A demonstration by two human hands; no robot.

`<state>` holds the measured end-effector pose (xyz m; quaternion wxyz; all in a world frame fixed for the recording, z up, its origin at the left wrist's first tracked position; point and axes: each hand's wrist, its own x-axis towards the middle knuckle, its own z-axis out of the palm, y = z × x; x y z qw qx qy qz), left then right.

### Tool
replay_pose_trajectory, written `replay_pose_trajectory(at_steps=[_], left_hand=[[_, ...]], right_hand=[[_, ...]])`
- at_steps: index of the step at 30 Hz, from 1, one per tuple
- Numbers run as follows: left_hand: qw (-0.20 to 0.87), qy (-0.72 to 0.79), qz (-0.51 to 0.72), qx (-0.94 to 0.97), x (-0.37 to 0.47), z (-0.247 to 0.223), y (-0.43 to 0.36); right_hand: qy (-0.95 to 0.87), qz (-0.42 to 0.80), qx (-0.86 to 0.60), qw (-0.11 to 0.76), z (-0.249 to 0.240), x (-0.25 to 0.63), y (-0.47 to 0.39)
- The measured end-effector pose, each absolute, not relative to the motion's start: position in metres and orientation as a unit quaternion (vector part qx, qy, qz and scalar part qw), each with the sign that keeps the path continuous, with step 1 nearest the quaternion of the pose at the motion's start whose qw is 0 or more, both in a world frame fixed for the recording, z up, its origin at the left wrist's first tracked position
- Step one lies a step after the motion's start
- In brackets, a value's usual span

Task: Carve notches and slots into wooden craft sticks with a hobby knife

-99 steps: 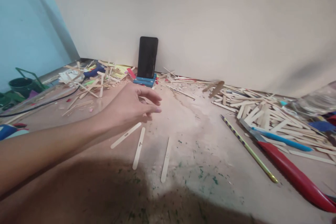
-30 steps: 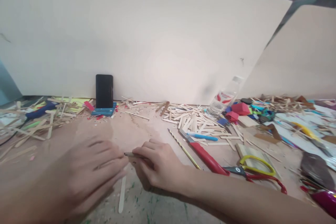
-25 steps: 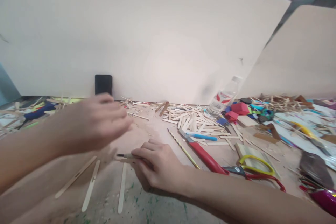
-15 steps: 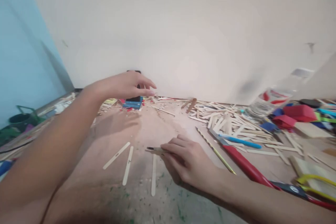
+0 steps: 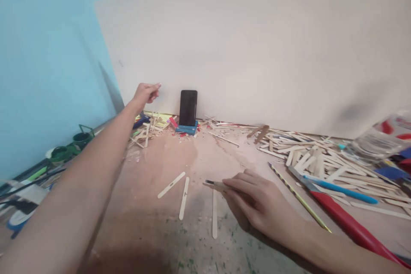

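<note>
My left hand (image 5: 147, 93) is raised at the back left, fingers drawn together in a pinch; whatever it may hold is too small to make out. Left of a black phone (image 5: 188, 108), it stands apart from it. The phone is upright on a blue stand (image 5: 186, 128). My right hand (image 5: 253, 192) grips a small thin wooden piece with a dark tip (image 5: 215, 184), low over the table. Under and beside it lies a wooden stick (image 5: 215, 218). Two more sticks, one slanted (image 5: 171, 185) and one steeper (image 5: 184, 198), lie to the left with small marks near their middles.
Many loose sticks (image 5: 317, 160) pile up at the back right, near a plastic bottle (image 5: 382, 137). A striped pencil (image 5: 300, 197), a blue pen (image 5: 340, 189) and a red-handled tool (image 5: 353, 224) lie right of my right hand. Green cups (image 5: 81, 138) stand far left.
My left hand has moved away from in front of the phone to the left, and its fingers have drawn together. The view has turned left. My right hand keeps its hold on the piece.
</note>
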<state>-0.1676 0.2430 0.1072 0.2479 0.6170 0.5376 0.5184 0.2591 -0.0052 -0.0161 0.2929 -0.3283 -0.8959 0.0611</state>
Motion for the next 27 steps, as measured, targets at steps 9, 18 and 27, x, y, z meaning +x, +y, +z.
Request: replay_pose_trajectory(at_steps=[9,18,27], left_hand=[[0.300,0.567,0.599,0.479,-0.220,0.123,0.261],[0.328,0.570,0.603,0.451,-0.229,0.086,0.254],[0.336,0.555,0.628,0.430,-0.238,0.078,0.256]], right_hand=[[-0.901,0.048,-0.316,0.292,-0.012,0.260,-0.002],[-0.902,0.025,-0.291,0.317,-0.010,0.261,0.001],[-0.902,0.015,-0.298,0.312,-0.009,0.260,0.002]])
